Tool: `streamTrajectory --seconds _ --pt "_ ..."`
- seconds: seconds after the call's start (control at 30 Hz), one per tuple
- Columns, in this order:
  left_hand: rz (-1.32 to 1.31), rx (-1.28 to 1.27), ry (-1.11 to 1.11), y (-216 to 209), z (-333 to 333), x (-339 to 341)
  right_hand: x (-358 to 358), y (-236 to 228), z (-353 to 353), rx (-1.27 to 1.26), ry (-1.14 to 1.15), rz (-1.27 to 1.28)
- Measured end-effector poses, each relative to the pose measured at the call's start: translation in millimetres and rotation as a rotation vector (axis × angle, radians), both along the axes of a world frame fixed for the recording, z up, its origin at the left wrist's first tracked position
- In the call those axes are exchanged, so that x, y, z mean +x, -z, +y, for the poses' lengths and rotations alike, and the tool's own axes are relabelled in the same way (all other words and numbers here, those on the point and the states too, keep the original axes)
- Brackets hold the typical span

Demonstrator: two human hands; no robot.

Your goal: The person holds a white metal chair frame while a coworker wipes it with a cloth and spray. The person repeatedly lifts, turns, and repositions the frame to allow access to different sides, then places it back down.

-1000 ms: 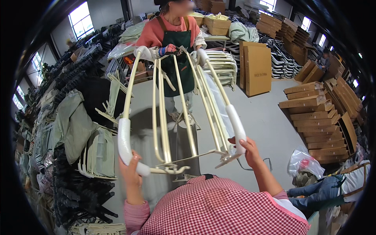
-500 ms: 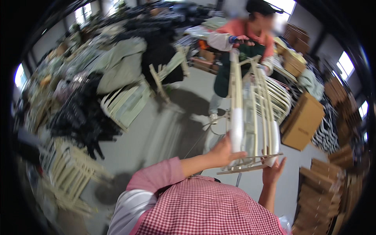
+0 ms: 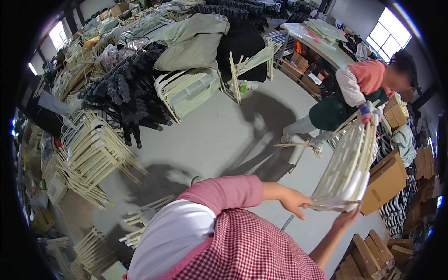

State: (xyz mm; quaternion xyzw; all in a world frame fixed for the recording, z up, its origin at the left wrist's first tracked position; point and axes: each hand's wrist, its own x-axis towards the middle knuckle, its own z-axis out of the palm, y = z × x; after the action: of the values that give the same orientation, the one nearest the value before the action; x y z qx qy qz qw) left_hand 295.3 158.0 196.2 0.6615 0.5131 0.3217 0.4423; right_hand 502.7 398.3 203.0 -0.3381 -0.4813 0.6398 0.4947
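A long bundle of cream metal chair frames, with white padding round its near end, slants in the air ahead of me on the right. My left hand holds its near left corner with the fingertips, the thumb hanging lower. From below, my right hand grips the near right corner, its fingers partly hidden. A co-worker's gloved hand holds the far end.
The co-worker stands at the right, beside a cream frame piece on the floor. Cream frames and black tubes are piled at the left. Cardboard boxes line the right, and a table stands behind.
My view has turned left, so the co-worker and bundle now appear further right. The bundle's near end tilts more to the side, still held between us. My left hand has shifted to its near corner.
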Motion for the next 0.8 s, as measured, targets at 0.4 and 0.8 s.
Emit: streamTrajectory --seconds 0.4,0.8 --pt "0.633 -0.853 -0.922 235 -444 -424 -29 118 -194 -0.726 0.030 -0.235" --pt "0.475 -0.864 -1.234 260 -583 -524 -354 123 -303 -0.553 -0.702 -0.917"
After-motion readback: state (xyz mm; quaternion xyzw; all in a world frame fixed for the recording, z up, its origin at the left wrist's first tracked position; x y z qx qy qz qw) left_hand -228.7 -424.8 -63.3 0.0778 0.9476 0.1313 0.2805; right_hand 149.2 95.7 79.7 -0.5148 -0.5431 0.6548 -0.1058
